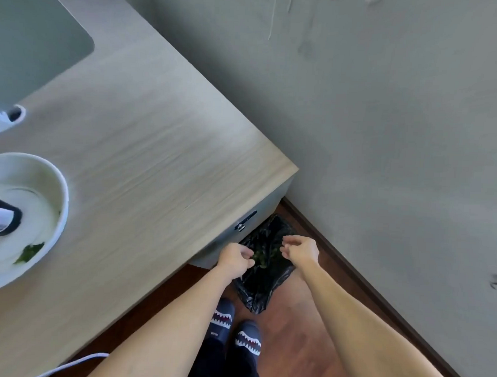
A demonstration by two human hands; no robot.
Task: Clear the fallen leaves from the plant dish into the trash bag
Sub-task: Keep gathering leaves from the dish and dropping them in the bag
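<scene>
A black trash bag (261, 283) stands open on the wooden floor beside the desk corner. Green leaves (260, 258) lie inside its mouth. My left hand (234, 260) hovers over the bag's left edge, fingers curled and slightly apart, with the leaves just beyond the fingertips. My right hand (301, 250) hangs over the bag's right edge, fingers spread and empty. On the desk at far left sits the white plant dish (62, 197). A few green leaves (29, 251) lie near its front rim, and a dark pot (1, 214) stands in it.
The light wooden desk (146, 144) fills the left half; its corner overhangs the bag, with a drawer lock (244, 221) below. A grey wall (386, 137) closes the right. A grey pad (34, 36), a white object (2, 119) and a white cable (71, 363) are nearby. My slippered feet (235, 327) stand just behind the bag.
</scene>
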